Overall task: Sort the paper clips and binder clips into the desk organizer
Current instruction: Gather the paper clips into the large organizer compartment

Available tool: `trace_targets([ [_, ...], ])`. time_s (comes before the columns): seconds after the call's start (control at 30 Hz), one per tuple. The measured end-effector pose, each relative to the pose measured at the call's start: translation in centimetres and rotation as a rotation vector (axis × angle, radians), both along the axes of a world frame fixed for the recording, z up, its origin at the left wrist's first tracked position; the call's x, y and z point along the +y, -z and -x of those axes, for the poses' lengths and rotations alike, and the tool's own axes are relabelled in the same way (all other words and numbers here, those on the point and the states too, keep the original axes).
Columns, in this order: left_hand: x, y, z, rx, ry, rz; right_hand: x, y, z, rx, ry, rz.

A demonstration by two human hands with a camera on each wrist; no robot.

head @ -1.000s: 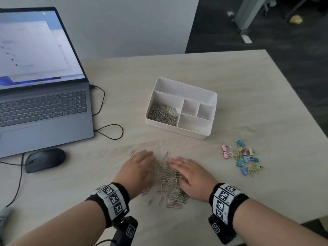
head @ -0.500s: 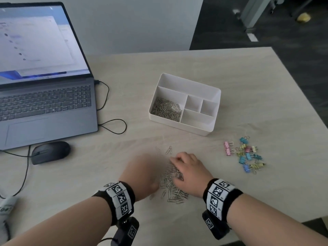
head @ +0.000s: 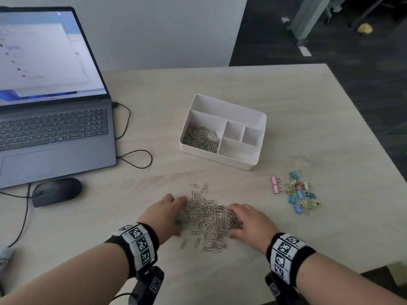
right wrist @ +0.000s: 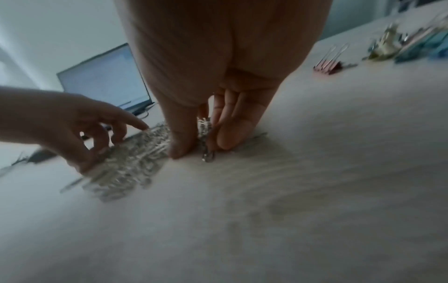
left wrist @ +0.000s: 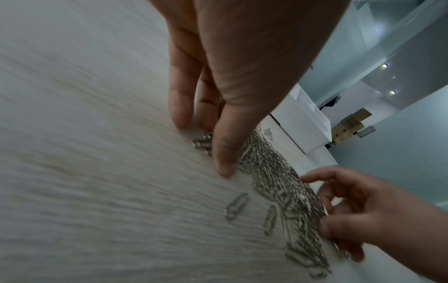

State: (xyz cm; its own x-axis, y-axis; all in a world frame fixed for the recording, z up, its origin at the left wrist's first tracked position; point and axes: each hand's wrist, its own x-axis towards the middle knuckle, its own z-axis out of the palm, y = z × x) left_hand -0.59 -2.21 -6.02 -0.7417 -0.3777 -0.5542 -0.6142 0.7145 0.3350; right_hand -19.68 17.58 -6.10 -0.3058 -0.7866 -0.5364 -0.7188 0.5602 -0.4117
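The fingers of the left hand (head: 164, 213) point down at the table (head: 220, 84), slightly spread and nearly straight, their tips pressed against the 9 o'clock edge of a heap of paper clips (head: 206, 214), with a few clips caught between the thumb and the other fingers. The right hand (head: 251, 223) meets the heap from 3 o'clock, its fingers (right wrist: 232, 132) close together and bent a little, tips down on the tabletop with clips wedged between them and the thumb; neither hand has lifted anything clear of the surface. The heap sits between the two hands, with some stray clips lying flat at its 6 o'clock side and two more at 12 o'clock. Beyond it, at about 12 to 1 o'clock, stands the white organizer (head: 257, 158), and its large left compartment already holds a layer of paper clips (the other compartments show only white floor). A loose cluster of pastel binder clips (head: 296, 191) lies at 3 o'clock of the heap, well apart from the right hand. At 10 o'clock are an open laptop (head: 55, 133), with a black mouse (head: 56, 191) just below it and a thin black cable (head: 134, 159) looping between laptop and organizer.
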Motion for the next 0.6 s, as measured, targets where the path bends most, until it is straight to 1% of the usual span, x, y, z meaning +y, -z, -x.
trace_targets([
  [0.13, 0.4, 0.1, 0.8, 0.042, -0.029, -0.025, -2.2, 0.3, -1.9, -0.019, 0.147, 0.083],
  [0.2, 0.6, 0.1, 1.4, 0.080, -0.050, -0.045, -3.0, 0.3, -2.5, -0.070, 0.201, 0.128],
  [0.27, 0.7, -0.2, 1.8, 0.110, -0.071, -0.063, -3.6, 0.2, -2.7, -0.123, 0.233, 0.188],
  [0.33, 0.5, -0.5, 1.7, 0.102, -0.088, -0.042, -3.7, -0.2, -2.5, -0.121, 0.243, 0.227],
  [0.4, 0.1, -0.8, 1.3, 0.040, -0.063, 0.017, -3.5, -0.7, -2.1, -0.065, 0.202, 0.170],
  [0.47, 0.1, -1.1, 1.2, -0.019, -0.014, 0.070, -3.3, -0.9, -1.9, 0.003, 0.122, 0.049],
  [0.53, 0.3, -0.9, 1.7, -0.031, 0.016, 0.097, -3.3, -0.6, -2.3, 0.048, 0.052, -0.026],
  [0.6, 0.6, -0.7, 2.3, -0.027, 0.026, 0.106, -3.6, -0.1, -3.2, 0.074, 0.004, -0.029],
])
